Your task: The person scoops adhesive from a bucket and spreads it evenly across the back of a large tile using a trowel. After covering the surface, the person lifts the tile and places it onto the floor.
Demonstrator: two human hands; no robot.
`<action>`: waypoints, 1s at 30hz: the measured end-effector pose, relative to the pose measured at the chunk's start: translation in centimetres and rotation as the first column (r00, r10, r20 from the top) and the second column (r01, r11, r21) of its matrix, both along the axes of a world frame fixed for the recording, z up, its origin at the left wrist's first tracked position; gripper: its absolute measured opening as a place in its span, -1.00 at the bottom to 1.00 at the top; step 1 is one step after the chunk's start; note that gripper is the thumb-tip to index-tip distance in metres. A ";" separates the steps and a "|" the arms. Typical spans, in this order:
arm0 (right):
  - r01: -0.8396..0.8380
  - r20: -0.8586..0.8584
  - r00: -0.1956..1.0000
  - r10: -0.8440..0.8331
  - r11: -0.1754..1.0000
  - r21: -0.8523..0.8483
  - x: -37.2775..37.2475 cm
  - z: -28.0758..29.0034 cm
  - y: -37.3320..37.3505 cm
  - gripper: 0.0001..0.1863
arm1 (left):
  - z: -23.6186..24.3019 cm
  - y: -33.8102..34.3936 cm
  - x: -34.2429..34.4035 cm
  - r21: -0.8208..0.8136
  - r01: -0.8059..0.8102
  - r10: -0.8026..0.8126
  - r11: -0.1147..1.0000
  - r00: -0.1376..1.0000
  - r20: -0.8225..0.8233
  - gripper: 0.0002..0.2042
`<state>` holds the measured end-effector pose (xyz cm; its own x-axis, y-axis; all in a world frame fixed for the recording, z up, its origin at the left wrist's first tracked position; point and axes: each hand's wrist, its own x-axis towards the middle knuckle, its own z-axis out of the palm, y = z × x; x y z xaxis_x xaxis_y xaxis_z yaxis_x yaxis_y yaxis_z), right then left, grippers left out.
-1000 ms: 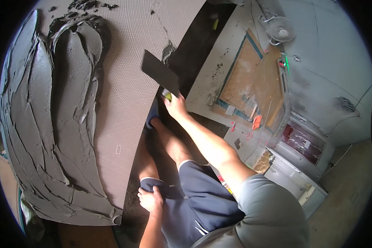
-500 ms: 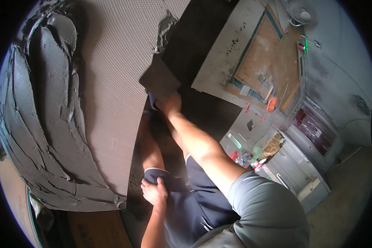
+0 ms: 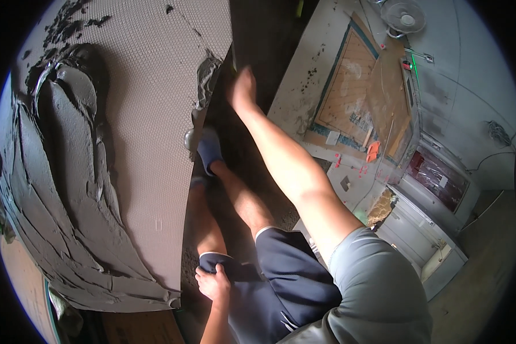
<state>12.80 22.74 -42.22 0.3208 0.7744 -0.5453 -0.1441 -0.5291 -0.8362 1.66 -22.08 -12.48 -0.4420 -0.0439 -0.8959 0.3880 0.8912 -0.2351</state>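
Observation:
My right hand (image 3: 244, 89) is stretched out just beyond the long edge of a textured panel (image 3: 149, 114), fingers closed. The trowel it grips is turned nearly edge-on, so its dark blade hardly shows. A clump of grey mortar (image 3: 207, 77) clings to the panel's edge left of that hand, and a smaller blob (image 3: 189, 139) sits lower along it. Thick, ridged mortar (image 3: 69, 172) covers the panel's left side. My left hand (image 3: 213, 282) rests at my left knee, its fingers curled on the leg of the dark shorts (image 3: 295, 264).
My feet stand beside the panel; a blue shoe (image 3: 209, 148) shows under its edge. Right of the dark gap lies a pale table (image 3: 295, 86) bearing a wooden board (image 3: 350, 80) and an orange tool (image 3: 373, 151). A fan (image 3: 404, 18) and an open white cabinet (image 3: 410, 241) stand farther off.
My right hand has moved up and away along the panel's edge, and the trowel blade has turned from flat to nearly edge-on. More of the panel's far part shows. My left hand stays put.

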 end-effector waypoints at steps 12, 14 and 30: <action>-0.480 0.650 0.619 0.442 0.867 -0.132 -3.5 1.7 -13.7 -0.58 | 0.5 -0.3 -0.2 -0.064 0.014 -0.014 0.998 1.000 0.000 -0.33; -0.456 0.688 0.484 0.541 0.827 -0.329 1.1 1.6 -17.1 -0.59 | 0.2 0.4 -0.6 -0.032 0.031 -0.030 0.999 0.999 0.032 -0.33; -0.984 0.887 -0.177 0.427 -0.067 -0.163 1.8 0.2 -5.8 -0.63 | -0.5 -1.0 0.1 -0.042 0.016 -0.016 0.999 1.000 -0.010 -0.34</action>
<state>14.61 16.94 -41.97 -0.8133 0.5766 -0.0780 0.5547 0.7280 -0.4029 1.74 -23.10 -12.93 -0.4521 -0.0741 -0.8889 0.3998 0.8740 -0.2762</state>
